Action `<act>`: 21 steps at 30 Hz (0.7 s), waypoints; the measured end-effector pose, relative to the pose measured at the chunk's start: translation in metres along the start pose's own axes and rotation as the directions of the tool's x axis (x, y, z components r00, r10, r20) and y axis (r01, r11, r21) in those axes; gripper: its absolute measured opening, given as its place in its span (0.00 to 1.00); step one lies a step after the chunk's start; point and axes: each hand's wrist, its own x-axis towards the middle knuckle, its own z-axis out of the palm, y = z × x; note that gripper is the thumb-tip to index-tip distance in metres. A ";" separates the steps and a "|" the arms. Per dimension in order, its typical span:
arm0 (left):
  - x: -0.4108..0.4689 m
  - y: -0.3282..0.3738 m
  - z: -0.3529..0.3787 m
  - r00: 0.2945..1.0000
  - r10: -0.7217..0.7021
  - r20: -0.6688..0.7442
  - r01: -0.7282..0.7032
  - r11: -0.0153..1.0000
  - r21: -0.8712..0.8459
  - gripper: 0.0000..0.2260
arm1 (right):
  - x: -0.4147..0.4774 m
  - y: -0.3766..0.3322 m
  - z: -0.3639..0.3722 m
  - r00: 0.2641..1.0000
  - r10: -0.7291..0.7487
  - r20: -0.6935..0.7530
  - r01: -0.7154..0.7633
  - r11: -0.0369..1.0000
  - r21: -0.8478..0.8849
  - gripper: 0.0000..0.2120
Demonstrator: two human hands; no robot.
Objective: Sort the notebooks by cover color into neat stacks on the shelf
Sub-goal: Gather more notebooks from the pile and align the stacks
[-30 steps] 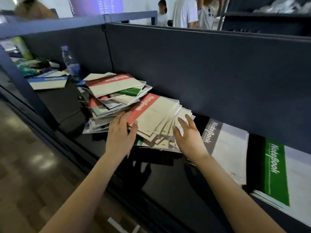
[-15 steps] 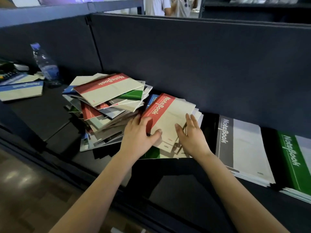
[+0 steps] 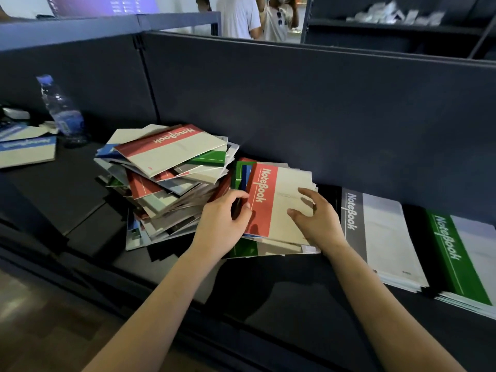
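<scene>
Left hand [image 3: 222,224] at frame centre curls its fingers [image 3: 241,195] and thumb over the spine edge of the red notebook [image 3: 279,200], pinching it, likely to square it or lift it off. Right hand [image 3: 319,221] sits on the cream half of the same cover, fingers spread and lightly bent, tips pressing down to steady it. That notebook tops a small loose heap, with green and blue edges poking out beneath. Just left, the unsorted pile [image 3: 171,167] is fanned and tilted: thin, flat paper covers, matte, red/green/grey/blue bands. At right, the grey stack [image 3: 381,232] and green stack [image 3: 461,259] lie squared on the glossy black shelf [image 3: 295,291] (so sorting looks partly done). A clear plastic water bottle [image 3: 61,108] stands upper left.
</scene>
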 end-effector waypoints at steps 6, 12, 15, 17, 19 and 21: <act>-0.013 0.004 0.015 0.995 0.087 0.056 -0.095 0.986 0.139 0.15 | -0.013 0.002 0.001 0.998 0.056 -0.032 -0.052 0.992 0.115 0.24; -0.022 0.012 0.020 0.991 0.129 0.024 -0.130 0.987 0.094 0.15 | -0.029 0.011 -0.009 0.982 0.006 -0.187 0.029 0.983 0.184 0.21; -0.023 0.018 0.019 0.997 0.071 -0.034 -0.072 0.997 -0.042 0.17 | -0.035 0.014 -0.015 0.979 0.001 -0.203 0.058 0.956 0.286 0.20; -0.025 0.022 0.019 0.999 0.018 -0.030 -0.022 0.992 -0.122 0.20 | -0.038 0.017 -0.020 0.981 -0.020 -0.192 0.085 0.939 0.335 0.23; -0.026 0.027 0.023 0.999 -0.017 -0.031 0.011 0.982 -0.186 0.23 | -0.042 0.018 -0.025 0.980 -0.057 -0.193 0.130 0.911 0.390 0.27; -0.027 0.035 0.028 0.998 -0.058 -0.025 0.051 0.970 -0.238 0.27 | -0.048 0.022 -0.034 0.978 -0.081 -0.193 0.161 0.879 0.449 0.28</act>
